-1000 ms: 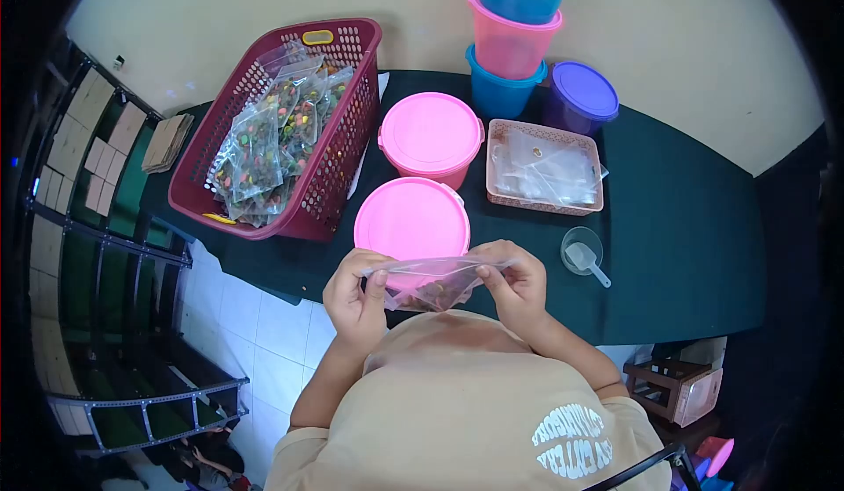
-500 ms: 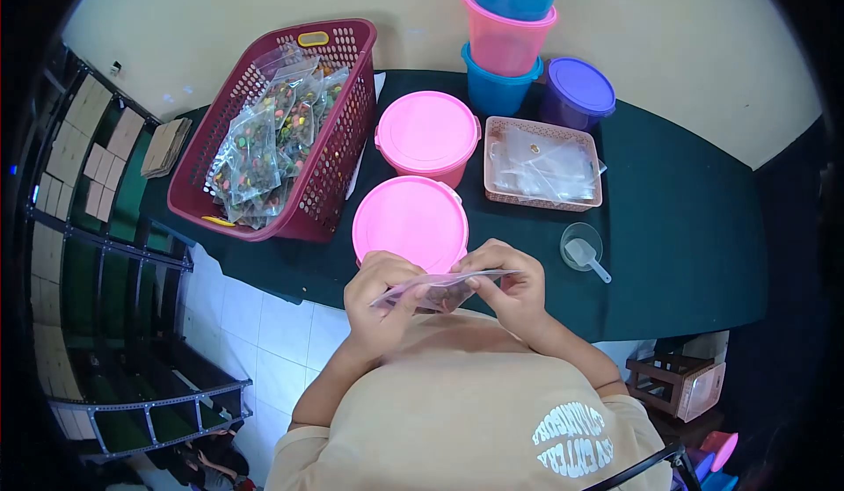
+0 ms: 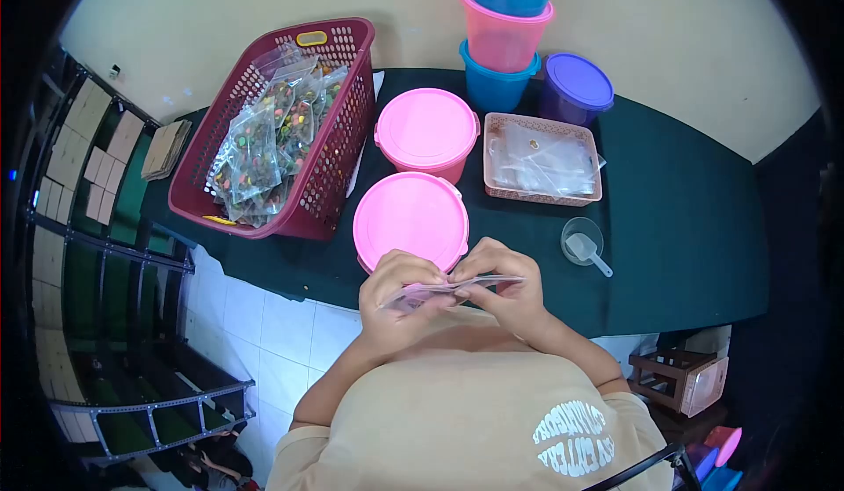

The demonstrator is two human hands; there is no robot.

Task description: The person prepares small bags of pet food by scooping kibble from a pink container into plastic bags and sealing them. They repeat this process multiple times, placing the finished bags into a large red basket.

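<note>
Between my two hands, in front of my chest, is a clear plastic zip bag [image 3: 413, 298] seen nearly edge-on. My left hand [image 3: 396, 293] pinches its top edge, with the fingers closed near the middle. Close beside it, my right hand [image 3: 498, 285] grips the same edge between thumb and fingers. The bag's contents are mostly hidden by my hands now. Just beyond my hands stands a tub with a pink lid [image 3: 411, 220], and a second pink-lidded tub [image 3: 427, 129] is behind it.
A maroon basket [image 3: 330, 152] of filled candy bags [image 3: 255, 144] stands left. At right are a pink tray [image 3: 543, 199] of clear bags, a cup [image 3: 571, 229] with a scoop [image 3: 587, 252], a purple-lidded tub [image 3: 580, 82] and stacked tubs [image 3: 499, 82]. A stool [image 3: 677, 377] is below the table.
My left hand has slid right along the bag's top edge, so both hands now nearly meet. The dark contents visible earlier are now covered.
</note>
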